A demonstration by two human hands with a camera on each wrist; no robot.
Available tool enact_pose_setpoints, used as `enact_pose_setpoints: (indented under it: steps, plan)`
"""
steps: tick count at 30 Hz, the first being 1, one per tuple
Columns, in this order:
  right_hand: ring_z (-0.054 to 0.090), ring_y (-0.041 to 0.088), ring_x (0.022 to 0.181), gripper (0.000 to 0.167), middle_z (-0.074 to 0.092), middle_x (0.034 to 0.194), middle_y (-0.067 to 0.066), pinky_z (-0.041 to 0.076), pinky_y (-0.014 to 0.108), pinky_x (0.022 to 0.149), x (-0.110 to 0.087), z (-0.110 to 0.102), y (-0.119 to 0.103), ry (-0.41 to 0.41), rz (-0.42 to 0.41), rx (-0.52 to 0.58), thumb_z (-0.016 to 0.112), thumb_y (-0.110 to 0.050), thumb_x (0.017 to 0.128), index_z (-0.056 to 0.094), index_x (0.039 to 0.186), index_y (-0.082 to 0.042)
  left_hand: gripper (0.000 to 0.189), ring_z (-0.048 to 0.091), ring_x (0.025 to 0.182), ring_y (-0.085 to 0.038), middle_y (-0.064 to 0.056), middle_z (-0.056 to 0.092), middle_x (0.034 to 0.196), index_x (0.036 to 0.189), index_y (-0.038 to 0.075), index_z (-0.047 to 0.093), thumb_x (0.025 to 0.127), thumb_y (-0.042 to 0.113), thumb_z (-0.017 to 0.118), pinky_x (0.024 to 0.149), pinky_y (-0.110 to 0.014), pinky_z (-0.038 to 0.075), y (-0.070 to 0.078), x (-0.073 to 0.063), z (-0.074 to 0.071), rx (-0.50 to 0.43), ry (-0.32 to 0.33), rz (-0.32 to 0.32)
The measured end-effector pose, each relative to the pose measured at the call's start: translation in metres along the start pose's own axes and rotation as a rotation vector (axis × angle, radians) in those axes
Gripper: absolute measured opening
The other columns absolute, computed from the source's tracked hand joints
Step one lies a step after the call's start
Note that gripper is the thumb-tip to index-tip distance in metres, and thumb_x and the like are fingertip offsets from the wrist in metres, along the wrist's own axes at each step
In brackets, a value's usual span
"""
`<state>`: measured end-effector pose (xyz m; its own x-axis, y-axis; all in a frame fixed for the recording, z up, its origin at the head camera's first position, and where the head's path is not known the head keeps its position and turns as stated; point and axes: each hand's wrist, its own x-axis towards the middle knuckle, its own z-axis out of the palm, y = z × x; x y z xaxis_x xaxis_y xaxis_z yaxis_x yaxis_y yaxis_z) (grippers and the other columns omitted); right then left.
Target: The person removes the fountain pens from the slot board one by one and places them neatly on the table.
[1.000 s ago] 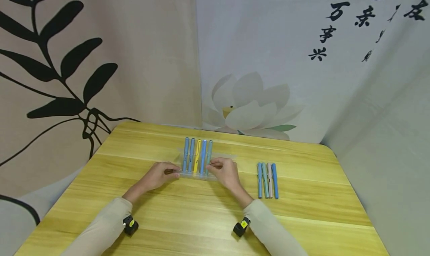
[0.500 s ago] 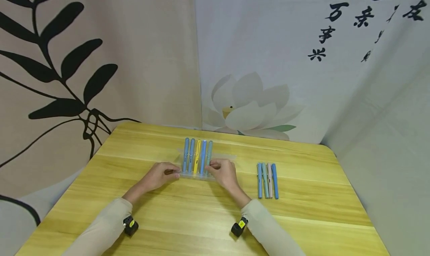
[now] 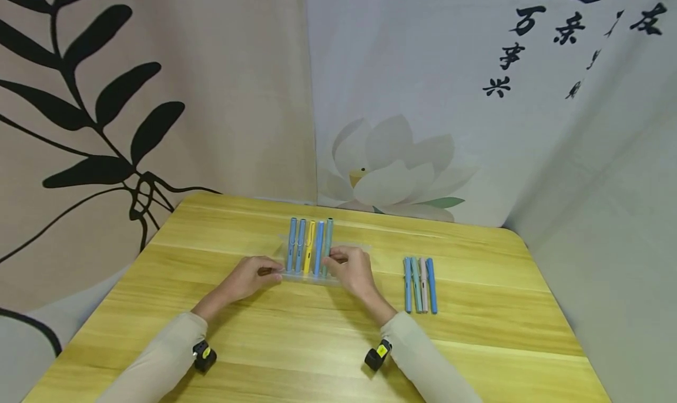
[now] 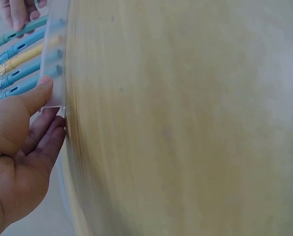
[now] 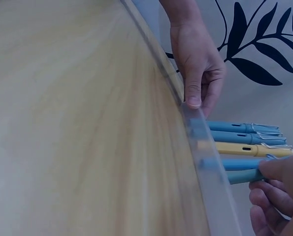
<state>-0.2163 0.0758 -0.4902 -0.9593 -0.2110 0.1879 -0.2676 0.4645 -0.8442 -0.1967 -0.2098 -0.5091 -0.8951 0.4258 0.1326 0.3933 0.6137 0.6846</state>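
Altogether | two hands (image 3: 257, 274) | one holder (image 5: 219, 206) | nine pens (image 3: 309, 247): four loose, one pinched

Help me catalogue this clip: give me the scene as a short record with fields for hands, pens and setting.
left hand: grips the clear holder by its left end
right hand: pinches a green pen at the row's right end; whether it is fully seated is unclear
rest of row, left to right: two blue pens, yellow pen, brighter blue pen
surface: wood-grain table
loose pens: four, right of the holder; blue, green, pinkish, blue
backdrop: pale cloth printed with leaves
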Motion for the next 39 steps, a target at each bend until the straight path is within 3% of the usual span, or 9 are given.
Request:
enact_pose_setpoints:
  steps: [13, 30, 39]
  plan:
    - [0.073, 0.02, 0.089, 0.024, 0.078, 0.1, 0.008, 0.062, 0.033, 0.078, -0.002, -0.016, -0.013, 0.005, -0.044, -0.024, 0.076, -0.019, 0.094, 0.077, 0.111, -0.002, 0.028, 0.068, 0.109, -0.031, -0.013, 0.073, 0.119, 0.121, 0.001, 0.073, 0.098, 0.018, 0.07, 0.092, -0.048, 0.058, 0.002, 0.0, 0.0, 0.003, 0.003, 0.021]
    - [0.071, 0.016, 0.089, 0.023, 0.077, 0.1, 0.003, 0.061, 0.033, 0.078, -0.024, -0.053, -0.005, 0.071, -0.019, -0.036, 0.077, -0.023, 0.094, 0.078, 0.113, -0.009, 0.027, 0.069, 0.104, -0.025, -0.011, 0.074, 0.116, 0.119, 0.003, 0.074, 0.098, 0.018, 0.071, 0.089, -0.043, 0.059, 0.0, 0.001, 0.0, 0.01, 0.002, 0.011]
    - [0.07, 0.019, 0.089, 0.025, 0.077, 0.099, 0.006, 0.061, 0.033, 0.079, -0.033, -0.075, 0.004, 0.114, 0.0, -0.032, 0.078, -0.02, 0.093, 0.077, 0.112, -0.004, 0.027, 0.069, 0.104, -0.026, -0.012, 0.074, 0.116, 0.119, 0.002, 0.074, 0.098, 0.017, 0.071, 0.09, -0.044, 0.059, 0.0, 0.002, 0.001, 0.009, -0.004, 0.005]
